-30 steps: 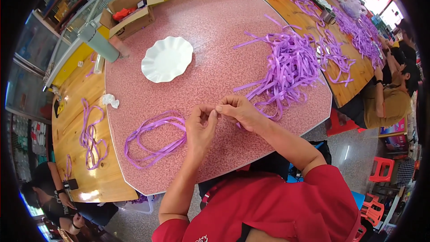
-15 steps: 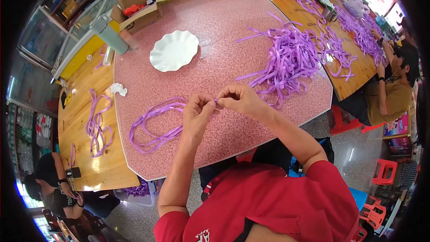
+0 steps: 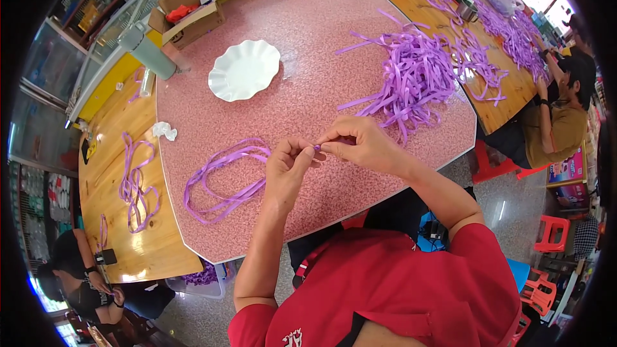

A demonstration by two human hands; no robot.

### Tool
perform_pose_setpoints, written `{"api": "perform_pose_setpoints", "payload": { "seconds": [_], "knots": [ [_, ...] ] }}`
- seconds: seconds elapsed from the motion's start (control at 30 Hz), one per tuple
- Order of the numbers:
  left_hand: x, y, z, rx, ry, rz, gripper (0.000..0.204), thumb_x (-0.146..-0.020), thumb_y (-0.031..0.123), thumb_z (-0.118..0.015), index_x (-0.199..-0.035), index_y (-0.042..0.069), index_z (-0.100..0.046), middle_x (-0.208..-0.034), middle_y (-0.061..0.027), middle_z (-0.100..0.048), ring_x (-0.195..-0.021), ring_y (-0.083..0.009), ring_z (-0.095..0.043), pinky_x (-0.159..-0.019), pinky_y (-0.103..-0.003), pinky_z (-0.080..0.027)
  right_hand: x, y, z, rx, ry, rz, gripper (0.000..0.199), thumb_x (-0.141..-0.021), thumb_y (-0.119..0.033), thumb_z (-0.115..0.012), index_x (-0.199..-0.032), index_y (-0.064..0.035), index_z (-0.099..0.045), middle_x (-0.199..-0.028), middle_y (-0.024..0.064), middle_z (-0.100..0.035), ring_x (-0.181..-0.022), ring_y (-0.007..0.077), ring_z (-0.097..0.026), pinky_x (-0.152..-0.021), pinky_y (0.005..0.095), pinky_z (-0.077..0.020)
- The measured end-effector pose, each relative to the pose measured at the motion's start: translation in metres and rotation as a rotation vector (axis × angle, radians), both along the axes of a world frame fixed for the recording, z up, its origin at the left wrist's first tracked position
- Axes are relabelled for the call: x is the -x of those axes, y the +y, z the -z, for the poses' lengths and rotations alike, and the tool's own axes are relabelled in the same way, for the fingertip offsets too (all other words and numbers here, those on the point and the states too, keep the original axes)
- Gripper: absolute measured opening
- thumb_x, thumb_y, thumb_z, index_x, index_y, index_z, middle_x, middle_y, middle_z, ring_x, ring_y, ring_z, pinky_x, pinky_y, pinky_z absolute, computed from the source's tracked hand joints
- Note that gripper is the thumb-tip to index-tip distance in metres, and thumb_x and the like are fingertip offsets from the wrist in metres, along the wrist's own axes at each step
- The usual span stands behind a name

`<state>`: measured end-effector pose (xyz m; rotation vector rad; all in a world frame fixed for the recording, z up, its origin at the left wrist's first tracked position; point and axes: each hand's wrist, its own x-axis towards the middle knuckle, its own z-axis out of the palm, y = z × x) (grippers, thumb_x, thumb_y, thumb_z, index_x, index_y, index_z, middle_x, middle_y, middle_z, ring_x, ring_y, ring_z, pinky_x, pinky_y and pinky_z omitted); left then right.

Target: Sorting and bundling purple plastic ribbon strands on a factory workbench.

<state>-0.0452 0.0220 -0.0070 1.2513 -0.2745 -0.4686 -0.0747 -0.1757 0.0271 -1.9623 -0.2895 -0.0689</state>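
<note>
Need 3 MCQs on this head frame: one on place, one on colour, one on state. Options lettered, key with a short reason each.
1. Where does the white scalloped plate lie on the pink table?
A. Beyond the hands, toward the cardboard box
B. Under the big ribbon pile
C. On the wooden table

2. What colour are the ribbon strips?
A. Green
B. Purple
C. Orange

3. What are the two hands doing?
A. Lying flat on the table
B. Lifting the plate
C. Pinching a ribbon end between their fingertips

Key:
1 A: the plate lies on bare table between the hands and the box.
2 B: the big ribbon pile and the ribbon loop are both purple.
3 C: the left hand and the right hand meet at a small purple end.
</note>
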Motion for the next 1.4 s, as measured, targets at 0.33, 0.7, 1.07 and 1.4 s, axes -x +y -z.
{"api": "perform_pose_setpoints", "payload": {
  "seconds": [0.33,0.7,1.07,1.4],
  "knots": [
    [0.005,0.0,0.005,-0.065,-0.077,0.009,0.011,-0.098,0.009,-0.058,-0.104,-0.001,-0.057,-0.098,-0.0086,-0.065,-0.091,-0.0152,-0.063,-0.08,-0.029,-0.052,0.001,0.003,0.002,-0.148,0.304,0.029,0.012,-0.088,-0.01,-0.071,-0.095,-0.001,-0.072,-0.081,-0.0003,-0.066,-0.07,0.0031,-0.055,-0.059,0.0208,-0.0425],
    [0.003,0.003,0.002,-0.062,-0.107,0.009,0.011,-0.099,0.007,-0.056,-0.107,0.0,-0.055,-0.106,-0.0102,-0.063,-0.093,-0.0155,-0.062,-0.081,-0.03,-0.052,0.0,-0.001,-0.001,-0.255,0.287,-0.002,0.014,-0.089,-0.013,-0.071,-0.093,0.0012,-0.071,-0.083,0.0021,-0.067,-0.077,0.0054,-0.057,-0.066,0.0228,-0.0463],
    [-0.002,0.013,-0.035,-0.737,-1.269,0.123,0.02,-0.081,0.0,-0.068,-0.099,0.0,-0.058,-0.098,-0.015,-0.061,-0.094,-0.0349,-0.06,-0.081,-0.043,-0.047,0.016,0.005,0.0,0.088,-0.182,-0.023,0.013,-0.084,-0.014,-0.071,-0.088,-0.0023,-0.068,-0.079,0.0138,-0.063,-0.074,0.029,-0.062,-0.064,0.039,-0.0463],
    [0.01,0.072,-0.043,-0.687,-1.131,0.229,0.009,-0.08,-0.001,-0.066,-0.084,0.0,-0.058,-0.083,-0.014,-0.061,-0.083,-0.0321,-0.061,-0.075,-0.041,-0.046,0.027,0.041,0.023,-0.01,-0.351,-0.056,0.018,-0.084,-0.021,-0.07,-0.082,-0.0046,-0.063,-0.077,0.0113,-0.059,-0.073,0.0344,-0.062,-0.061,0.0433,-0.0463]
  ]
}}
